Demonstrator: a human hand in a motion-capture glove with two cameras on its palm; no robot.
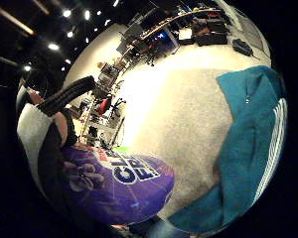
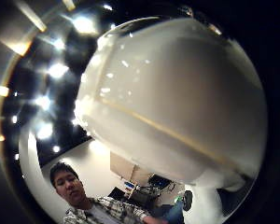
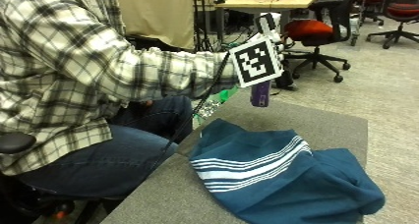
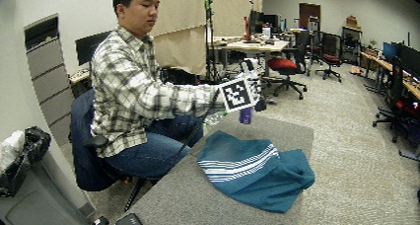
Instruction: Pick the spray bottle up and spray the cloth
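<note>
- Fingers: hidden in the outside views behind what the glove carries, and neither palm view shows them curled on anything. Whether they are closed round the bottle cannot be told directly; since the bottle hangs in the air at the palm, a grip on it is inferred.
- Right hand [image 3: 278, 40]: raised above the far part of the bench, at the end of a plaid sleeve [image 3: 164, 74].
- Bottle [image 3: 260, 93]: off the bench, roughly upright, its purple lower body showing below the hand. In the little-finger palm view the purple label [image 1: 121, 186] fills the area beside the palm; in the thumb palm view a pale rounded surface [image 2: 177, 93], probably the bottle's upper part, sits very close.
- Handling, bottle (judgement): rigid plastic with a glossy label, likely smooth and somewhat slippery; weight depends on the fill, which is not visible. The best hold is at the neck under the spray head, leaving one finger free for the trigger. The trigger and nozzle cannot be seen, so the aim is unknown.
- Cloth [image 3: 282, 177]: teal with white stripes, lying rumpled on the grey bench [image 3: 327, 123], below and nearer the camera than the bottle, not touching it.
- Handling, cloth (judgement): soft and limp; it needs no holding, only spray directed down at it.
- Stage (judgement): the pick-up looks done; the spraying is not yet evident.
</note>
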